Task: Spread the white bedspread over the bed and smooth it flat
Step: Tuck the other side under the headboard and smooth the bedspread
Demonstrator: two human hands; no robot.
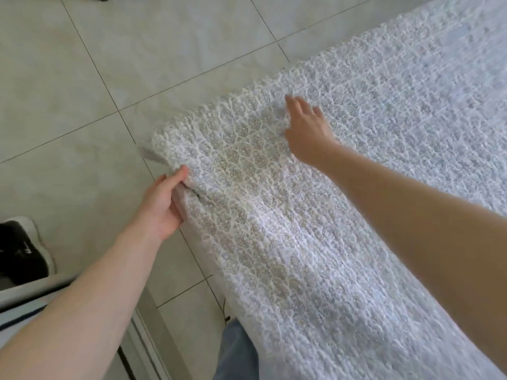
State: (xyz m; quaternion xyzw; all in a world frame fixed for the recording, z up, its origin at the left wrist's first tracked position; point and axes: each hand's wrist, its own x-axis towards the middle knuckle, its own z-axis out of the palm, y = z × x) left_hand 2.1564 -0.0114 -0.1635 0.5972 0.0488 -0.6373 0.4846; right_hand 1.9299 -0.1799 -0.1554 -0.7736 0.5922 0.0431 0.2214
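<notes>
Mostly, I judge, the spreading is done: what remains is this near corner and a last smoothing. Far left, a black shoe (23, 249) sits on the pale, glossy floor tiles (82, 78), whose thin dark grout lines run diagonally. My left hand (162, 207) is clenched on a fold of the white bedspread (274, 215) at the corner, thumb on top and fingers tucked under the edge, where the cloth bunches and hangs down the side of the bed. The fabric is thick and puckered, a raised lattice of white ridges around small greyish rosettes, soft enough to sag into long ripples below my grip. Further right, my right hand (307, 130) lies open and flat on top, fingers spread, gripping nothing. Beyond it the bedspread looks level, covering the bed as far as I can see.
</notes>
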